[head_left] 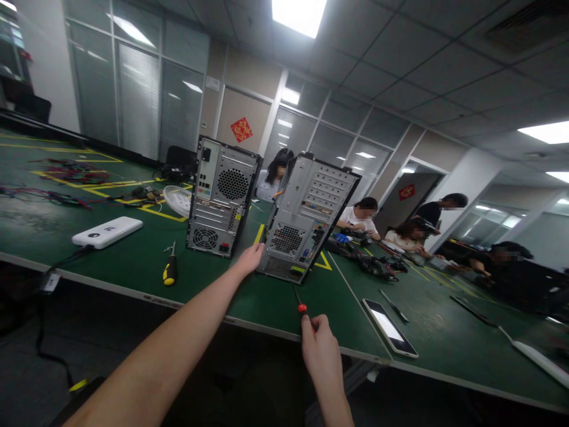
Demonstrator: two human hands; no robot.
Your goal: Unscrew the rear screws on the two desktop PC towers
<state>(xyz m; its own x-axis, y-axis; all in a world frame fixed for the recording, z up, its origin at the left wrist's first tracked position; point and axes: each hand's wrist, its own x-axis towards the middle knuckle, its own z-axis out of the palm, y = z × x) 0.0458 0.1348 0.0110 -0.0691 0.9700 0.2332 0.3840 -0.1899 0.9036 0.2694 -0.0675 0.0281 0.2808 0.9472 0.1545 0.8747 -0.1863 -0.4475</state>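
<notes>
A grey metal computer case (291,219) stands on the green table, its back panel with ports and vents facing me. At its lower left edge is my left hand (251,259), gripping the side, with some fingertips hidden. My right hand (320,344) is closed around the handle of a screwdriver (302,308) with a red collar. The thin shaft points up at the bottom edge of the case's back; whether the tip touches a screw I cannot tell. To the left stands a second computer case (222,201), upright, also with its back to me.
A yellow-and-black screwdriver (169,270) lies left of the cases, near a white power bank (108,231) with a cable. On the right are a phone (390,327), a thin pen-like tool (395,306) and black cables (373,264). Several people sit along the tables beyond.
</notes>
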